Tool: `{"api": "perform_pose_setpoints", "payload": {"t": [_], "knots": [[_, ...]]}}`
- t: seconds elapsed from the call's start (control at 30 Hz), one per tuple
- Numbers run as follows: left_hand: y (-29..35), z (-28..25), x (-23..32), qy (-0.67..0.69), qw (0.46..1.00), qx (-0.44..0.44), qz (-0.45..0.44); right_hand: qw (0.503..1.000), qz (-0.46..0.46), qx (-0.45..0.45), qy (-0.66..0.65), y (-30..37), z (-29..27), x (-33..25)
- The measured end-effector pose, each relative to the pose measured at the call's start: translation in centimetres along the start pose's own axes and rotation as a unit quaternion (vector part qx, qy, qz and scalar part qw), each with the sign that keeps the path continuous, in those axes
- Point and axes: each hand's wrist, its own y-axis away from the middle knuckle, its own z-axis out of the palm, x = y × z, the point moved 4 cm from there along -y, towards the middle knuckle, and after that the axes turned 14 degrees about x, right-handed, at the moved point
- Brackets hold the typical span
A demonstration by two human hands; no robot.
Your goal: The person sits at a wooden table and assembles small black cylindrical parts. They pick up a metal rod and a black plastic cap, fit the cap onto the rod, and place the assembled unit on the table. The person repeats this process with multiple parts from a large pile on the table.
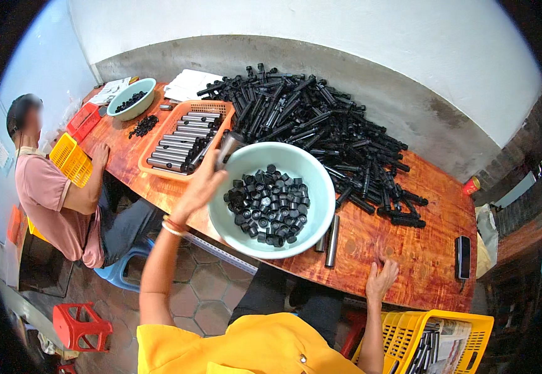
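My left hand [200, 187] is raised between the orange basket and the bowl, its fingers around a grey metal tube [228, 151] smeared by motion. Beside it stands a pale green bowl [318, 232] holding a heap of short black caps [270, 206]. The orange basket [148, 163] contains a row of silver metal tubes [180, 142] with dark ends. Over the table's front edge, my right hand [382, 278] rests with thumb and fingers apart and nothing in it. A silver tube [332, 242] lies between the bowl and that hand.
Black tubular parts [308, 118] form a large pile against the wall. A phone-like black device [462, 257] lies at the right. Below my right arm sits a yellow crate [402, 330] with tubes and newspaper. A co-worker [56, 193] sits at the left, near another bowl [149, 100].
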Motion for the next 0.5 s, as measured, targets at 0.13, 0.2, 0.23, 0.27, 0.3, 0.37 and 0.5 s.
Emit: {"api": "perform_pose_setpoints", "payload": {"t": [0.13,0.2,0.23,0.27,0.3,0.37,0.5], "knots": [[-4.7,-4.9,-7.5,-0.167,0.984,-0.024,0.053,0.999,0.000,-0.006,0.034,0.0,-0.1,-0.5],[-7.1,-5.6,-9.9,-0.201,0.975,-0.011,0.092,0.999,-0.001,-0.009,0.041,-0.2,0.0,-0.5],[-8.4,-5.9,-11.1,-0.265,0.959,-0.021,0.096,0.999,-0.001,-0.010,0.044,-0.2,-0.1,-0.5],[-9.7,-6.1,-12.3,-0.327,0.939,-0.028,0.100,0.999,-0.004,-0.010,0.043,-0.3,0.0,-0.6],[-10.9,-6.1,-14.0,-0.362,0.925,-0.030,0.109,0.999,-0.007,-0.009,0.043,-0.3,0.0,-0.6],[-13.1,-5.3,-16.0,-0.428,0.899,-0.054,0.079,0.999,-0.011,0.001,0.049,-0.2,-0.1,-0.5],[-15.1,-4.4,-20.9,-0.479,0.876,-0.041,0.038,0.998,0.000,0.004,0.061,-0.1,0.3,-0.1]]}}
